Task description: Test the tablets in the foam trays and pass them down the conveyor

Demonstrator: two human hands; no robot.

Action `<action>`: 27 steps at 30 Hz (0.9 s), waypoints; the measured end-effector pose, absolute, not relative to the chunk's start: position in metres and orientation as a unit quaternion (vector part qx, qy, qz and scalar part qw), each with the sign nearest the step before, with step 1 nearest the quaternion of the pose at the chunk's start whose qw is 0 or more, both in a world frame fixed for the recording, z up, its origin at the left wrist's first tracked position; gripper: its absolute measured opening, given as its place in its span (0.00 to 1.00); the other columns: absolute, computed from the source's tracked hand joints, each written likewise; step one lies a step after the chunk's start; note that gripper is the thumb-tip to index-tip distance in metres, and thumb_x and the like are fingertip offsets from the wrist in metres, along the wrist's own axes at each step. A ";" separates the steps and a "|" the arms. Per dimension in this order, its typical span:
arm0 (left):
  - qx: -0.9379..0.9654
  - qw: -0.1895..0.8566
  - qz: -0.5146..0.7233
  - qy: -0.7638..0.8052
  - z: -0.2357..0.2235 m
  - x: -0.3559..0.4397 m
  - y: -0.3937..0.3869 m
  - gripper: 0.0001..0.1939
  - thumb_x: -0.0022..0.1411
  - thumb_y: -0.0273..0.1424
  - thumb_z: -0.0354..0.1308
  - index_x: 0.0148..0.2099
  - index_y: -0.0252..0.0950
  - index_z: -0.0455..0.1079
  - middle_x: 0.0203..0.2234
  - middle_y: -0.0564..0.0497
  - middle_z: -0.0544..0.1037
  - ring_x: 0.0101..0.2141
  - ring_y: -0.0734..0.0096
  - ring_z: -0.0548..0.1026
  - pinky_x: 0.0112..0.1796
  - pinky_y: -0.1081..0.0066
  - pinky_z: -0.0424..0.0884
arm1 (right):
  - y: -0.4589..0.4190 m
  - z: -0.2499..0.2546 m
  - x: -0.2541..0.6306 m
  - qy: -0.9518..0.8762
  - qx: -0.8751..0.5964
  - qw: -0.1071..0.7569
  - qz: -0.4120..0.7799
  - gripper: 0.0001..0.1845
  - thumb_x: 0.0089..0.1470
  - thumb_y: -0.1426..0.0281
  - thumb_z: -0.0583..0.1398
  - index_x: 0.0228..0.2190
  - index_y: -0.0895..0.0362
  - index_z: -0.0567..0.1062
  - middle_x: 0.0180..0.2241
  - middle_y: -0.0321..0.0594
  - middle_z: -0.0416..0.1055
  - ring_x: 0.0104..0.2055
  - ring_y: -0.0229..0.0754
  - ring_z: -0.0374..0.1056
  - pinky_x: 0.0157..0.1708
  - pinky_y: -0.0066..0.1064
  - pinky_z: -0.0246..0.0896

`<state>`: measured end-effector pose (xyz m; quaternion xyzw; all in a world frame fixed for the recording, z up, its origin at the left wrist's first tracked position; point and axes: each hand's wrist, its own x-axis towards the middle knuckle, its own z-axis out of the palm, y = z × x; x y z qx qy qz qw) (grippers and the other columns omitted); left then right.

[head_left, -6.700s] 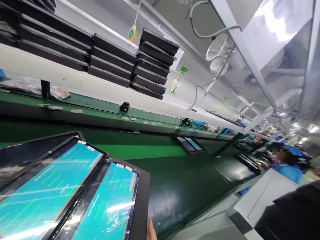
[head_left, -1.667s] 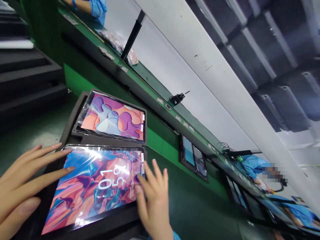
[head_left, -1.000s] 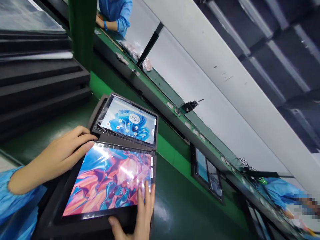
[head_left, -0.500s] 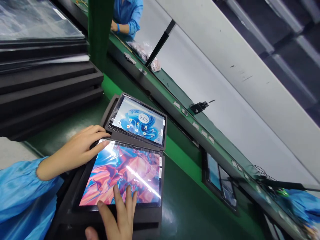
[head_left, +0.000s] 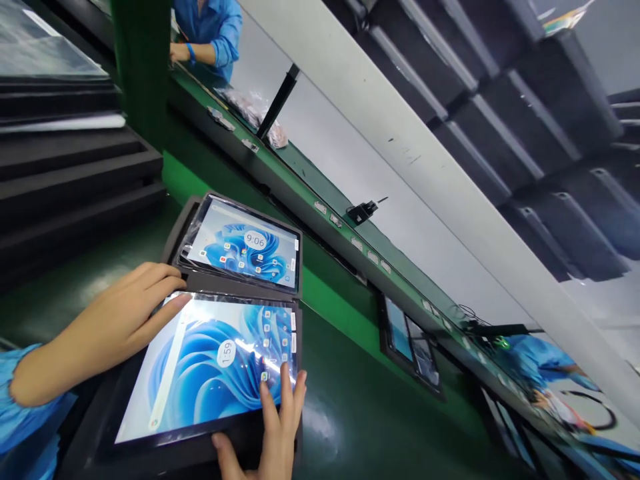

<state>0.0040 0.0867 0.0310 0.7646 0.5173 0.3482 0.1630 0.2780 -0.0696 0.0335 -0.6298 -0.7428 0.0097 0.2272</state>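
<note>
Two lit tablets in clear film lie in a black foam tray [head_left: 175, 230] on the green conveyor belt. The near tablet [head_left: 210, 363] shows a blue swirl home screen with icons. My left hand [head_left: 115, 317] rests at its upper left corner, fingers stretched out, fingertips on the screen edge. My right hand [head_left: 273, 427] lies on its lower right corner, fingers spread flat on the screen, thumb on the tray's rim. The far tablet [head_left: 243, 250] shows a blue home screen reading 9:06; neither hand touches it.
Stacked black foam trays [head_left: 70, 167] stand at the left. Another tray with tablets [head_left: 410, 340] lies further down the belt [head_left: 360, 400]. A person in a blue coat [head_left: 205, 33] works at the far side. More black trays [head_left: 500, 100] fill the white shelf above.
The near tablet's screen changed from a pink and blue wallpaper to a blue home screen with icons. My right hand shifted from the bottom middle to the lower right corner.
</note>
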 end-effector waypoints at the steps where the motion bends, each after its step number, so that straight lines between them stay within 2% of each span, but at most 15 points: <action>1: 0.766 0.173 0.337 0.519 0.033 0.004 0.088 0.18 0.71 0.44 0.41 0.43 0.44 0.70 0.41 0.48 0.76 0.44 0.59 0.74 0.46 0.55 0.70 | -0.069 0.035 0.280 -0.744 -0.626 0.235 0.015 0.40 0.54 0.62 0.67 0.65 0.53 0.62 0.72 0.54 0.50 0.74 0.76 0.36 0.60 0.76 0.53; 3: 0.771 0.197 0.315 0.518 0.036 0.002 0.091 0.20 0.72 0.47 0.41 0.41 0.43 0.71 0.40 0.48 0.76 0.43 0.59 0.73 0.45 0.57 0.69 | -0.067 0.040 0.289 -0.734 -0.624 0.269 0.014 0.30 0.59 0.62 0.63 0.61 0.53 0.68 0.70 0.53 0.55 0.73 0.74 0.41 0.61 0.76 0.52; 5: 0.778 0.211 0.305 0.507 0.036 -0.003 0.092 0.22 0.72 0.48 0.43 0.42 0.42 0.72 0.39 0.49 0.76 0.42 0.59 0.72 0.45 0.59 0.67 | -0.066 0.042 0.302 -0.711 -0.632 0.309 -0.011 0.20 0.64 0.68 0.57 0.56 0.53 0.73 0.66 0.50 0.63 0.73 0.68 0.48 0.62 0.74 0.51; 7: 0.785 0.198 0.323 0.490 0.035 -0.009 0.093 0.21 0.72 0.47 0.44 0.43 0.43 0.73 0.39 0.51 0.76 0.42 0.62 0.72 0.44 0.62 0.66 | -0.067 0.040 0.314 -0.694 -0.641 0.325 -0.039 0.19 0.66 0.73 0.53 0.54 0.53 0.76 0.63 0.49 0.68 0.71 0.64 0.53 0.63 0.73 0.50; 11: 0.772 0.137 0.402 0.473 0.037 -0.015 0.098 0.14 0.72 0.41 0.48 0.45 0.42 0.72 0.43 0.53 0.75 0.44 0.66 0.72 0.47 0.66 0.64 | -0.074 0.028 0.326 -0.696 -0.643 0.317 -0.047 0.17 0.68 0.69 0.53 0.50 0.54 0.79 0.62 0.50 0.69 0.71 0.66 0.54 0.62 0.75 0.49; 13: 0.767 0.121 0.419 0.470 0.042 -0.015 0.103 0.13 0.72 0.39 0.49 0.46 0.41 0.72 0.44 0.52 0.75 0.46 0.66 0.71 0.48 0.67 0.64 | -0.073 0.025 0.329 -0.691 -0.634 0.344 -0.044 0.18 0.69 0.67 0.52 0.49 0.54 0.79 0.62 0.51 0.70 0.70 0.66 0.56 0.62 0.75 0.49; 16: 0.790 0.139 0.376 0.464 0.049 -0.011 0.108 0.13 0.73 0.39 0.49 0.42 0.40 0.73 0.40 0.52 0.76 0.42 0.67 0.72 0.46 0.67 0.66 | -0.060 0.036 0.330 -0.666 -0.633 0.393 -0.025 0.19 0.70 0.66 0.51 0.54 0.56 0.76 0.59 0.54 0.72 0.65 0.64 0.64 0.59 0.66 0.61; 19: 0.803 0.141 0.341 0.468 0.049 -0.007 0.113 0.15 0.73 0.39 0.48 0.43 0.40 0.74 0.40 0.51 0.76 0.41 0.67 0.73 0.44 0.67 0.68 | -0.032 0.061 0.320 -0.690 -0.624 0.366 0.015 0.18 0.68 0.69 0.54 0.55 0.53 0.74 0.56 0.50 0.74 0.59 0.55 0.71 0.54 0.50 0.71; 21: 0.796 0.113 0.355 0.478 0.047 -0.005 0.118 0.16 0.72 0.40 0.48 0.49 0.41 0.75 0.47 0.46 0.76 0.49 0.61 0.72 0.51 0.62 0.68 | -0.007 0.081 0.306 -0.758 -0.574 0.306 0.043 0.19 0.67 0.70 0.56 0.58 0.52 0.72 0.56 0.47 0.74 0.59 0.52 0.70 0.55 0.47 0.70; 23: 0.788 0.070 0.370 0.486 0.042 -0.003 0.125 0.18 0.71 0.40 0.48 0.53 0.43 0.76 0.58 0.42 0.71 0.61 0.48 0.65 0.60 0.48 0.62 | 0.021 0.096 0.289 -0.826 -0.509 0.233 0.066 0.22 0.67 0.69 0.56 0.60 0.53 0.69 0.58 0.48 0.73 0.60 0.51 0.68 0.58 0.47 0.67; 25: 0.797 0.026 0.363 0.483 0.038 -0.003 0.133 0.17 0.71 0.40 0.49 0.52 0.46 0.77 0.66 0.45 0.63 0.67 0.39 0.55 0.63 0.36 0.53 | 0.047 0.105 0.272 -0.863 -0.466 0.180 0.074 0.21 0.67 0.66 0.56 0.59 0.56 0.70 0.56 0.49 0.73 0.58 0.51 0.68 0.58 0.47 0.67; 27: 0.814 0.002 0.343 0.469 0.034 -0.003 0.138 0.16 0.71 0.40 0.50 0.51 0.49 0.78 0.69 0.49 0.59 0.70 0.38 0.51 0.64 0.32 0.49 | 0.069 0.109 0.259 -0.882 -0.443 0.141 0.070 0.20 0.68 0.63 0.55 0.56 0.58 0.72 0.54 0.49 0.74 0.55 0.51 0.68 0.55 0.47 0.67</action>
